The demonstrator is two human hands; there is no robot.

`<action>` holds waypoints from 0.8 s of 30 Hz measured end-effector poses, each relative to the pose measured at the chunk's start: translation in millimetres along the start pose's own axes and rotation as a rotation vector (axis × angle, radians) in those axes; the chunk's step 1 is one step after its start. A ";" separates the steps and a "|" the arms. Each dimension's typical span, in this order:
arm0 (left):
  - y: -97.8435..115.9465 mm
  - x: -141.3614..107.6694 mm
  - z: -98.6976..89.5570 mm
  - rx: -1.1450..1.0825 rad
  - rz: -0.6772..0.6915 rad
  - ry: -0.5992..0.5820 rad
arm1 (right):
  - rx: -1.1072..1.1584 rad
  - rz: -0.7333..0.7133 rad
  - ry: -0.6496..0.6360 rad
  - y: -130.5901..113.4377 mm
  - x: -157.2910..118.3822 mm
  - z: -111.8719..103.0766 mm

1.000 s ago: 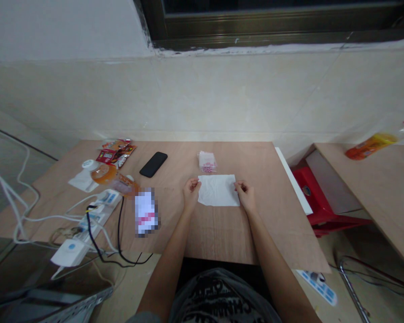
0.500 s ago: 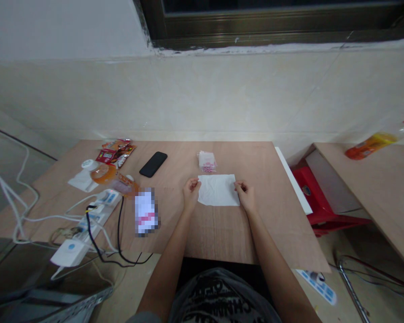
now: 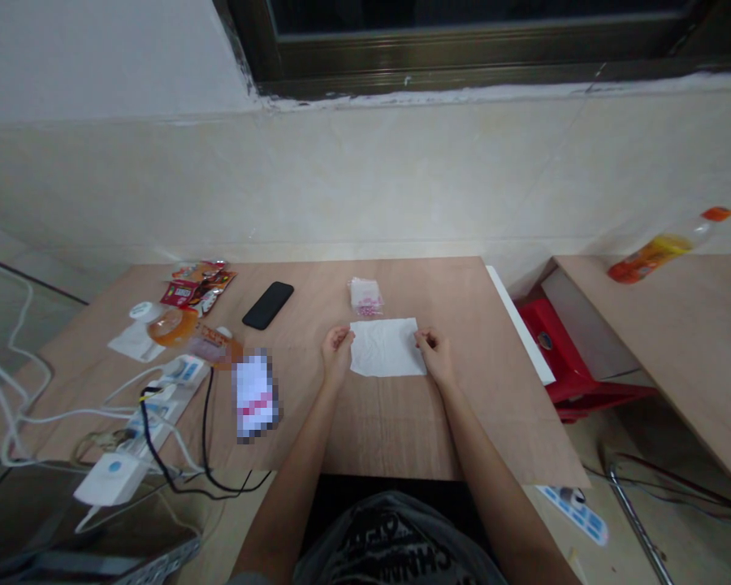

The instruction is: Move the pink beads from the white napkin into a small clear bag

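Observation:
A white tissue (image 3: 387, 348), lightly creased and spread into a rectangle, lies in front of me on the wooden table (image 3: 395, 431). My left hand (image 3: 337, 351) is closed on its upper left edge. At the upper right edge, my right hand (image 3: 434, 351) pinches the tissue between thumb and fingers. Just beyond the tissue sits a small clear plastic pack (image 3: 366, 297) with white contents and pink print.
Left of my hands are a black phone (image 3: 269, 305), a blurred-out lit item (image 3: 256, 396), an orange drink bottle (image 3: 186, 329), snack wrappers (image 3: 198, 286) and a power strip (image 3: 164, 414) with cables. Another bottle (image 3: 658, 253) stands on the right table, near a red stool (image 3: 557, 349).
The whole view has shifted slightly, so the table's things appear further left. Both hands keep their hold on the tissue, which looks much the same.

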State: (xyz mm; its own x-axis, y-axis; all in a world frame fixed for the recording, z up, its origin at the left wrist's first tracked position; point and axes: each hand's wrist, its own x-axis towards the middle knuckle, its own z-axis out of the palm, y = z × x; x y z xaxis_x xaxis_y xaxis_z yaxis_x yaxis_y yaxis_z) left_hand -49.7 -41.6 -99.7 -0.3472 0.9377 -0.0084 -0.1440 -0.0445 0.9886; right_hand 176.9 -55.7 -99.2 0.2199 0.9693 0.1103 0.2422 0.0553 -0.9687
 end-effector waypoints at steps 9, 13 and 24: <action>10.1 16.4 12.7 -0.044 -0.023 0.010 | -0.015 0.020 -0.003 0.0 1.6 0.3; 10.3 33.5 22.4 -0.011 -0.009 0.006 | -0.023 0.014 0.000 2.9 2.1 1.5; -6.1 63.1 31.0 0.142 -0.032 0.110 | -0.017 0.011 0.008 4.7 2.1 2.3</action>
State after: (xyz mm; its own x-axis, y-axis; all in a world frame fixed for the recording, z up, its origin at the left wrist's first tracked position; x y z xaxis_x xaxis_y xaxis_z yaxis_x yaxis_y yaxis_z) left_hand -42.0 28.5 -101.5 -0.4450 0.8942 -0.0489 -0.0271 0.0411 0.9988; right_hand 176.4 -52.9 -104.1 0.2297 0.9679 0.1016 0.2562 0.0406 -0.9658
